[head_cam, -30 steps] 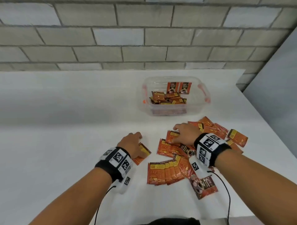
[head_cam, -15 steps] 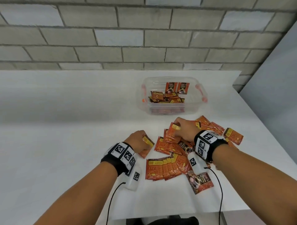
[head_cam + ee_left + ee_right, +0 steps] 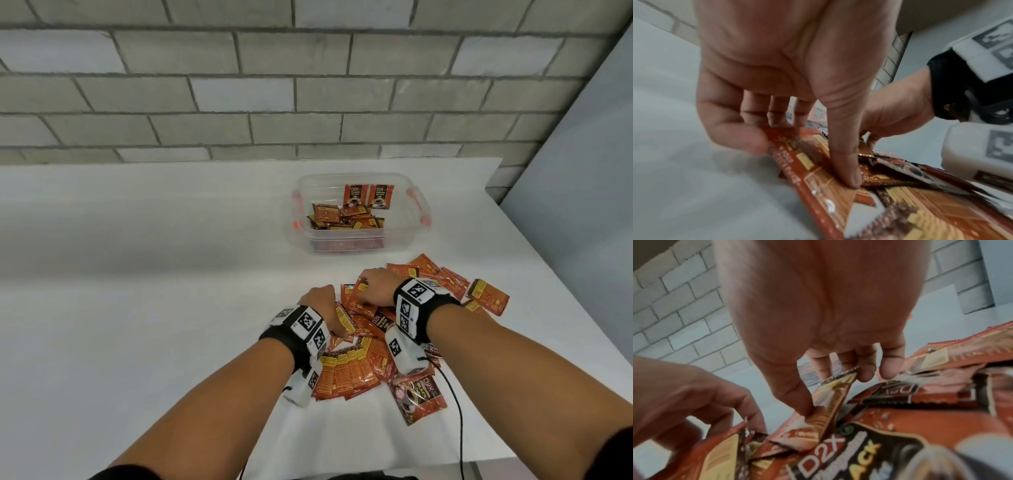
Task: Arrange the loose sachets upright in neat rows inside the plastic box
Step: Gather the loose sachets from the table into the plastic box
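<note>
Orange-red coffee sachets (image 3: 356, 371) lie in a loose heap on the white table (image 3: 137, 308) near its front edge. My left hand (image 3: 325, 308) pinches one sachet (image 3: 818, 172) between thumb and fingers at the heap's left side. My right hand (image 3: 375, 286) pinches another sachet (image 3: 830, 404) by its edge, thumb against fingers, tilted up off the heap. The two hands sit close together. Behind them stands the clear plastic box (image 3: 397, 236) with orange handles; two sachets (image 3: 368, 197) stand upright at its back and several lie jumbled inside.
A grey brick wall (image 3: 274, 85) runs behind the table. The table's right edge (image 3: 534, 246) slants close to the sachet heap, with a grey panel beyond. A black cable (image 3: 457, 411) trails from my right wrist over the table's front edge.
My left hand lifted its sachet and moved right until it met the heap. My right hand picked a sachet edge up off the pile. The view tilted a little lower.
</note>
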Demonstrator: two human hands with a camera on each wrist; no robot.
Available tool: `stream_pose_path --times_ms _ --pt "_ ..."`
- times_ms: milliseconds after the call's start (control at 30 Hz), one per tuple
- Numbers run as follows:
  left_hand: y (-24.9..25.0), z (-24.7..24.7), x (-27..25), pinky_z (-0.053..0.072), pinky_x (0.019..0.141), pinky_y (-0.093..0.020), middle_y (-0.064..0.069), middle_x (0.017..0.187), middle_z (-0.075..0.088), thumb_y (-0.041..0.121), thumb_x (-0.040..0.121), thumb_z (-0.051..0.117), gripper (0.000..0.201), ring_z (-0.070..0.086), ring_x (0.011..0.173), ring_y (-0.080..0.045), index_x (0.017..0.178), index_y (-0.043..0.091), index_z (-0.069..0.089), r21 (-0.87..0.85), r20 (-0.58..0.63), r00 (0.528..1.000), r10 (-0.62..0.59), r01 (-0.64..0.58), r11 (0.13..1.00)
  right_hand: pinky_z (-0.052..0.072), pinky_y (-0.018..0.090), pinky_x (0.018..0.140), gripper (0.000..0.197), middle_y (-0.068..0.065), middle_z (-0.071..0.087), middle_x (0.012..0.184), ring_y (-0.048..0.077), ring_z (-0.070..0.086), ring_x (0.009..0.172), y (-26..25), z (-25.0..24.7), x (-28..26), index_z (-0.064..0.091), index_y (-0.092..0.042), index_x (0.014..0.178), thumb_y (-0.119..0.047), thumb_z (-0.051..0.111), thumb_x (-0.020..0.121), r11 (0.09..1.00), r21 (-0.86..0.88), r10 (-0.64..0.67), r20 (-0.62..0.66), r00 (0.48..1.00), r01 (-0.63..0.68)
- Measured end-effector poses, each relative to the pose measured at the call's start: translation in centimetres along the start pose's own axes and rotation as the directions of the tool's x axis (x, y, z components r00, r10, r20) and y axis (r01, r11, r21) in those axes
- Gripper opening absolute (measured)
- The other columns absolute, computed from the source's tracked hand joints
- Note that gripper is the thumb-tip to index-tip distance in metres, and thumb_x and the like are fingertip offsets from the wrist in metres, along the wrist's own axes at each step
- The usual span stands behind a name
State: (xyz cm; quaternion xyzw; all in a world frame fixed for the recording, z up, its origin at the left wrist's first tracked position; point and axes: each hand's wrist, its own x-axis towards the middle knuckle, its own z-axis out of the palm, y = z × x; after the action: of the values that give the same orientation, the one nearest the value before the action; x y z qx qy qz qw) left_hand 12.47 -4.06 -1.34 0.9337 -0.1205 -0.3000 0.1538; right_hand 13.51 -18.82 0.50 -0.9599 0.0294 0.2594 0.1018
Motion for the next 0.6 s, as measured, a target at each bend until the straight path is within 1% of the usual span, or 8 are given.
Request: stream_pose_path --times_ms 67,133,267,367,433,467,533,600 --pt "0.0 0.1 0.1 0.047 0.085 -0.033 -0.011 0.125 0.054 0.038 0.064 0.086 0.082 0.055 0.111 -0.026 0.127 0.01 0.043 0.017 -0.007 1.0 -0.007 0.007 1.0 0.042 0.035 0.095 0.051 0.013 0.052 0.126 0.028 0.051 0.113 0.0 0.3 0.4 0.049 -0.013 0.129 -0.035 0.062 0.085 0.999 -0.032 0.016 -0.022 1.0 -0.016" --pt "-0.1 0.2 0.2 0.049 0.089 -0.036 -0.012 0.126 0.049 0.039 0.062 0.087 0.086 0.053 0.112 -0.027 0.128 0.011 0.042 0.004 -0.015 1.0 -0.02 0.02 1.0 0.042 0.036 0.094 0.054 0.013 0.051 0.125 0.028 0.05 0.114 0.1 0.3 0.7 0.048 -0.013 0.128 -0.036 0.065 0.082 1.0 -0.01 0.029 -0.037 0.999 -0.029" --pt "-0.7 -0.2 0.4 0.049 0.089 -0.035 -0.012 0.125 0.048 0.035 0.066 0.086 0.079 0.052 0.112 -0.026 0.126 0.009 0.043 -0.055 -0.019 1.0 -0.025 0.023 0.998 0.047 0.032 0.078 0.046 0.01 0.059 0.115 0.024 0.057 0.1 0.7 -0.3 0.7 0.052 -0.012 0.118 -0.025 0.07 0.078 0.973 0.227 0.052 -0.075 0.996 -0.033" --pt "-1.3 -0.8 0.6 0.044 0.08 -0.03 -0.009 0.122 0.054 0.029 0.07 0.084 0.068 0.053 0.111 -0.025 0.121 0.008 0.045 -0.145 -0.007 1.0 -0.019 0.017 0.989 0.044 0.025 0.059 0.042 0.006 0.061 0.098 0.018 0.058 0.081 1.6 -1.2 0.1 0.052 -0.01 0.119 -0.013 0.067 0.08 0.895 0.445 0.085 -0.12 0.989 -0.023" --pt "-1.7 -1.3 0.7 0.042 0.077 -0.028 -0.009 0.12 0.056 0.026 0.073 0.082 0.06 0.055 0.106 -0.023 0.118 0.009 0.046 -0.189 -0.014 1.0 -0.018 0.015 0.982 0.043 0.023 0.053 0.044 0.005 0.06 0.09 0.015 0.056 0.071 2.3 -1.9 -0.5 0.049 -0.011 0.125 -0.007 0.062 0.083 0.809 0.588 0.109 -0.144 0.984 -0.003" --pt "-1.8 -1.6 0.8 0.042 0.076 -0.028 -0.008 0.118 0.057 0.026 0.073 0.081 0.056 0.055 0.102 -0.022 0.114 0.011 0.046 -0.217 -0.016 1.0 -0.013 0.009 0.976 0.045 0.025 0.055 0.04 0.006 0.061 0.089 0.016 0.057 0.069 2.7 -2.3 -0.9 0.051 -0.013 0.122 -0.006 0.059 0.084 0.762 0.648 0.125 -0.151 0.981 0.002" --pt "-2.2 -2.1 0.9 0.042 0.074 -0.027 -0.006 0.112 0.057 0.026 0.075 0.08 0.049 0.054 0.094 -0.018 0.107 0.016 0.045 -0.278 -0.02 1.0 0.009 -0.014 0.961 0.053 0.036 0.068 0.029 0.011 0.065 0.095 0.021 0.061 0.076 3.8 -2.8 -1.9 0.054 -0.016 0.111 -0.009 0.058 0.083 0.681 0.732 0.157 -0.166 0.974 0.015" --pt "-2.6 -2.5 0.7 0.044 0.072 -0.025 -0.003 0.105 0.058 0.027 0.077 0.078 0.044 0.056 0.091 -0.017 0.105 0.018 0.045 -0.34 -0.025 0.998 0.053 -0.058 0.938 0.053 0.041 0.08 0.024 0.006 0.065 0.098 0.019 0.062 0.085 5.0 -2.9 -3.3 0.056 -0.024 0.103 -0.018 0.061 0.08 0.711 0.703 0.143 -0.156 0.977 0.008"
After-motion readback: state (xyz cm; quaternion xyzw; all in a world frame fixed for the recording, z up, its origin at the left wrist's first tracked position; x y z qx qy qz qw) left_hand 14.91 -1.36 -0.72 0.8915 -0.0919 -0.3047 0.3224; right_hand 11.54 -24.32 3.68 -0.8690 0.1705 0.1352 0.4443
